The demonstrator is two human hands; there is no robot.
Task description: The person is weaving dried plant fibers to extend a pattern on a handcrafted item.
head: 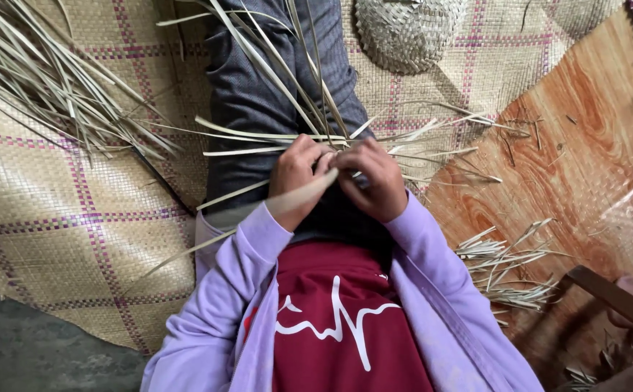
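Both our hands, left hand [296, 178] and right hand [374, 181], pinch crossing dry leaf strips [287, 138]; bent sharply, we judge they could crack.

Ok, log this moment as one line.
left hand and right hand: pinching palm leaf strips over lap | woven mat underneath | woven basket ahead

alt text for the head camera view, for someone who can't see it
Seen from above, a person's left hand and right hand meet over their lap, working pale dried leaf strips. They sit on a woven mat, with a loose strip pile at left and a woven basket beyond.
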